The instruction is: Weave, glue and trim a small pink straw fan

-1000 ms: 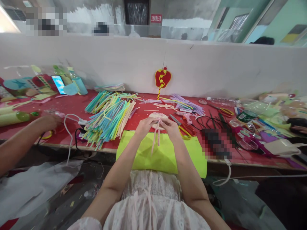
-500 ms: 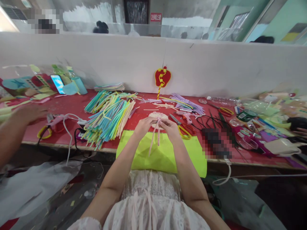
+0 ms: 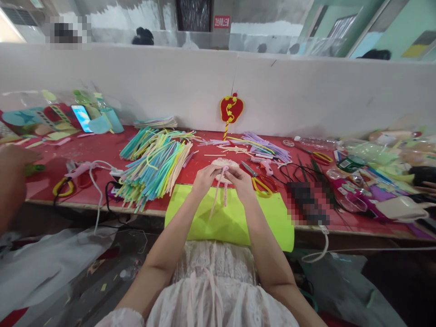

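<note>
A pink pipe cleaner (image 3: pixel 215 198) is pinched between the fingertips of my left hand (image 3: pixel 206 177) and my right hand (image 3: pixel 240 176), its loose end hanging down toward me. Both hands meet over the front of a round cream fan-shaped piece (image 3: pixel 223 162), whose twisted pink handle (image 3: pixel 225 195) points toward my body. Where the fingers come together, the pipe cleaner forms a small loop or knot; its exact shape is partly hidden. Beneath lies a lime-green cloth (image 3: pixel 204 222) at the table's front edge. Yellow-handled scissors (image 3: pixel 260 184) rest just right of my right hand.
Bundled pastel pipe cleaners (image 3: pixel 158 168) pile up at left, purple ones (image 3: pixel 264 147) at back. A pink glue gun (image 3: pixel 266 166) lies at right, near dark cables. A red fan (image 3: pixel 231 109) stands against the white partition (image 3: pixel 170 86). A co-worker's arm (image 3: pixel 12 181) reaches in at far left.
My hands stay over the cream piece, with the pipe cleaner's hanging end swung slightly left. The co-worker's arm at far left has drawn back leftward, and a green item now shows by it.
</note>
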Motion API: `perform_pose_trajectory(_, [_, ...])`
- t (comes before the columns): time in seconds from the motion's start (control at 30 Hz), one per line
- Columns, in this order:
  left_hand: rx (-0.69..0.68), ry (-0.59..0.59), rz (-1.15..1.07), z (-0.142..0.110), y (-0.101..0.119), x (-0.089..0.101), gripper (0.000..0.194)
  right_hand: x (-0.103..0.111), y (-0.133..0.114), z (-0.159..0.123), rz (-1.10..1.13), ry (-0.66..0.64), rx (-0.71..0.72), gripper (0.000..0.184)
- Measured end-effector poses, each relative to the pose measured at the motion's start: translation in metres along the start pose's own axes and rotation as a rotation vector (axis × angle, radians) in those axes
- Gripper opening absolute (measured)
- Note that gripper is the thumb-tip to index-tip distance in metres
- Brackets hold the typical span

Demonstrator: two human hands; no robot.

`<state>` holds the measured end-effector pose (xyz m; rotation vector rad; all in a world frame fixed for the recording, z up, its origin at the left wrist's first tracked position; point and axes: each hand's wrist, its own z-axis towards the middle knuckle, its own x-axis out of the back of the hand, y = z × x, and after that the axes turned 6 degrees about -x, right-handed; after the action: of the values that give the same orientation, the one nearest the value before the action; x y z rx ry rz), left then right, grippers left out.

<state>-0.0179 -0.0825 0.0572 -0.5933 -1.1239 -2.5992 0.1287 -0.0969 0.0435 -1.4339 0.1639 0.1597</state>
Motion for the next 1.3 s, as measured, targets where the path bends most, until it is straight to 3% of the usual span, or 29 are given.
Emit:
perform_pose_trajectory(0.17, [-0.044,0.113,-0.026,-0.002,-0.004,-0.008,0.016,-0.004,0.0,-0.001,-0.04,0.115,0.08,0.033])
perform_pose_trajectory(0.33, [0.05,0.181,-0.078,-0.004,-0.001,-0.015,0.014,-0.01,-0.001,-0.008,-0.197,0.254,0.154,0.024])
perform_pose_trajectory(0.6, [0.105,0.181,-0.141,-0.008,-0.003,-0.02,0.014,-0.008,0.003,-0.013,-0.489,0.254,0.438,0.016])
perform_pose_trajectory(0.73, [0.077,0.157,-0.147,-0.009,-0.005,-0.019,0.014,-0.005,0.006,-0.013,-0.579,0.259,0.514,0.016])
perform_pose_trajectory(1.3, [-0.025,0.141,-0.071,-0.007,0.002,-0.015,0.013,-0.007,0.006,-0.015,-0.545,0.321,0.513,0.015])
